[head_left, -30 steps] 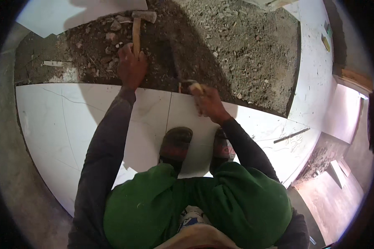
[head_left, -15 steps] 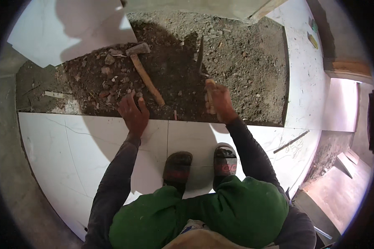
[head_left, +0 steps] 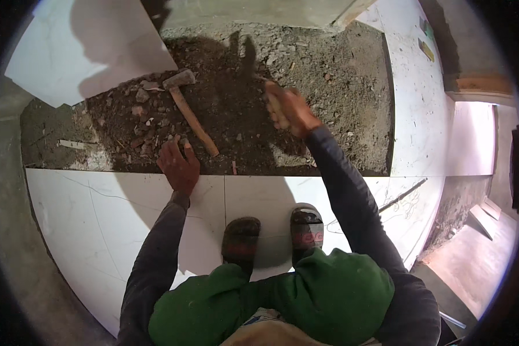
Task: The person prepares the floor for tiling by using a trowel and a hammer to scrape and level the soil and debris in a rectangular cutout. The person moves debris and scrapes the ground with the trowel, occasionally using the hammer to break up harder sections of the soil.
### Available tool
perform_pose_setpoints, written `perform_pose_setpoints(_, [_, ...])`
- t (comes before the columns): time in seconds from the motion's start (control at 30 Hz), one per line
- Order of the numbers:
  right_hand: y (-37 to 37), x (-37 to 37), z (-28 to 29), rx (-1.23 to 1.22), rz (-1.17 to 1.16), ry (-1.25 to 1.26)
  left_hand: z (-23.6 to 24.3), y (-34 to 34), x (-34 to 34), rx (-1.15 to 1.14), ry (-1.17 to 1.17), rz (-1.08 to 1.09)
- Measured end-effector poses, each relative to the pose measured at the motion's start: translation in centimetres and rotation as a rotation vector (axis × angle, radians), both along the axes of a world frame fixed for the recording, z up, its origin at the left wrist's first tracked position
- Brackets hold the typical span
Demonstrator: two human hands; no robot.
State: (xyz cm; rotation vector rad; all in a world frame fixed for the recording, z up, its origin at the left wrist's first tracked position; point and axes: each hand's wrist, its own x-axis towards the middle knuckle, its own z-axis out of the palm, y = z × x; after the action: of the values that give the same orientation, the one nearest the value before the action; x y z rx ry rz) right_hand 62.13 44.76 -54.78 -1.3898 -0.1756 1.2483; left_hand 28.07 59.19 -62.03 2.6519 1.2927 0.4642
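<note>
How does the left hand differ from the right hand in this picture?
The left hand rests low at the edge of the white tile, fingers on the rubble beside the hammer. The right hand is lifted over the dirt, blurred, and closed around a tool, while the left hand holds nothing. Both come from dark sleeves.

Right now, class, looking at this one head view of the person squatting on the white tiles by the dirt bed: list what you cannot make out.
- The tool in the right hand: motion blur smears it, so its kind is unclear.
- Left hand fingertips: only the hand's back shows, so contact with the rubble is uncertain.
- Hammer head: small, partly in shadow.
- The room's corners: cut off by the dark fisheye rim.
</note>
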Motion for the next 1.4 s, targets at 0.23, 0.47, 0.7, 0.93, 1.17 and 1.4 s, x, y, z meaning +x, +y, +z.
perform_pose_setpoints(0.23, [-2.5, 1.2, -0.5, -0.115, -0.126, 0.052, 1.4, -0.2, 0.8, 0.004, 0.021, -0.005])
perform_pose_setpoints(0.47, [0.4, 2.8, -0.3, -0.036, -0.176, 0.036, -0.1, 0.2, 0.5, 0.028, -0.008, -0.066])
perform_pose_setpoints(0.7, [-2.7, 2.9, 0.8, -0.036, -0.282, 0.034, -0.1, 0.1, 0.0, 0.061, 0.016, -0.021])
perform_pose_setpoints(0.93, [-4.0, 5.1, -0.4, 0.055, -0.346, 0.052, 0.8, 0.0, 0.8, 0.005, 0.075, 0.016])
perform_pose_setpoints(1.17, [-5.0, 6.7, -1.2, 0.084, -0.36, 0.108, 0.3, 0.1, 0.8, 0.001, 0.036, -0.016])
perform_pose_setpoints(1.4, [-5.1, 8.0, -1.3, 0.16, -0.437, 0.096, 0.5, 0.5, 1.4, 0.076, 0.074, -0.026])
